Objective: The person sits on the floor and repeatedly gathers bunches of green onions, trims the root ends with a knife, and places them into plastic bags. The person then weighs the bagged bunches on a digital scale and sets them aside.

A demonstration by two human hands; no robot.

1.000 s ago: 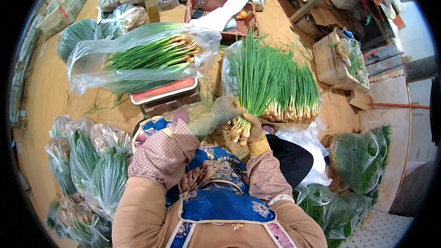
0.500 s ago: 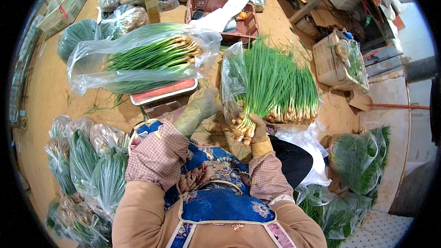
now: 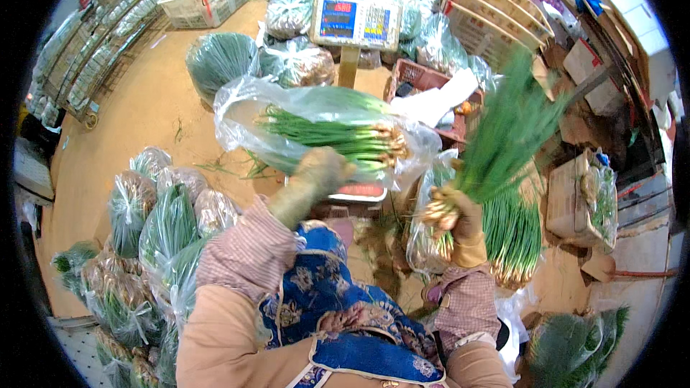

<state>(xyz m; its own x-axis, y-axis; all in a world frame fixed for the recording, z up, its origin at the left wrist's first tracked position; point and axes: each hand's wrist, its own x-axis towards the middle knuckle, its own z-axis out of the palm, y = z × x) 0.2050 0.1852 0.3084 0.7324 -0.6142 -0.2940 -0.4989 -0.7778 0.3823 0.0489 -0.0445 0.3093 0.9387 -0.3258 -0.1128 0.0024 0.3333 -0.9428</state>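
Note:
My right hand (image 3: 467, 217), in a glove, grips a bunch of green onions (image 3: 507, 133) by the white root end. The leaves point up and away to the right, smeared by motion. My left hand (image 3: 316, 174), also gloved, is at the near edge of a clear plastic bag (image 3: 241, 111); its fingers are blurred, so its grip is unclear. Green onions (image 3: 323, 133) fill that bag, roots to the right, on the scale's tray (image 3: 359, 192). More loose green onions (image 3: 514, 233) lie right of my right hand, beside another clear bag (image 3: 424, 244).
Behind the tray stands the scale's display (image 3: 356, 21). A dark red crate (image 3: 413, 79) with white plastic on it sits behind the onions. Bagged greens (image 3: 172, 230) crowd the left floor. At right are a pale crate (image 3: 582, 201) and a shovel (image 3: 600, 268).
The view has swung left. My right hand has lifted its bunch and tilted it to the right, away from the loose onions. My left hand has moved leftward to the bag on the scale.

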